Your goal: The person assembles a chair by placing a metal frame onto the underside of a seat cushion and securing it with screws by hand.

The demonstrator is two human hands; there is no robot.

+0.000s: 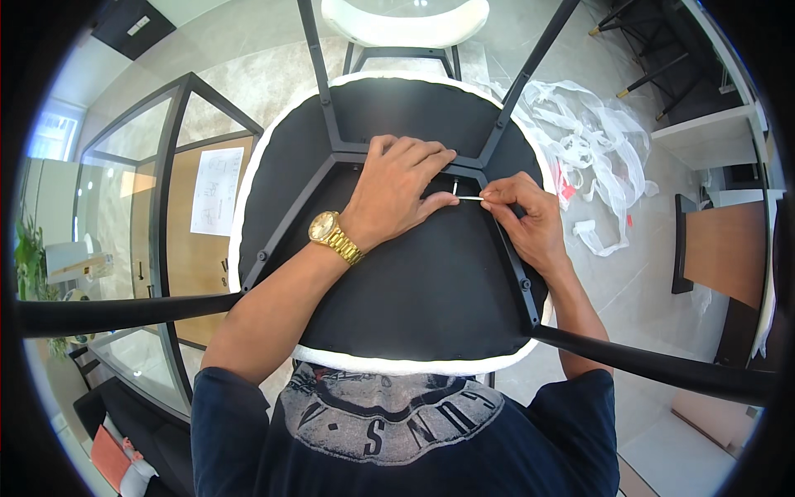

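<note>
An upturned chair lies before me, its black seat underside [389, 298] ringed by a white fluffy rim [422, 364]. A black metal leg frame [290, 203] sits on the underside, with legs spreading outward. My right hand [530, 217] pinches the long arm of a small L-shaped hex key [469, 198] between thumb and fingers. The key's short arm points toward a bolt place on the frame; its tip is too small to make out. My left hand [399, 184] lies over the frame's crossbar, fingers stretched out, its thumb at the key's bend.
Crumpled white wrapping [592, 141] lies on the floor at right. A white chair [406, 21] stands beyond the seat. At left is a black-framed glass table [166, 190] with a paper sheet [217, 190]. The chair's legs stick out left [124, 313] and right [662, 360].
</note>
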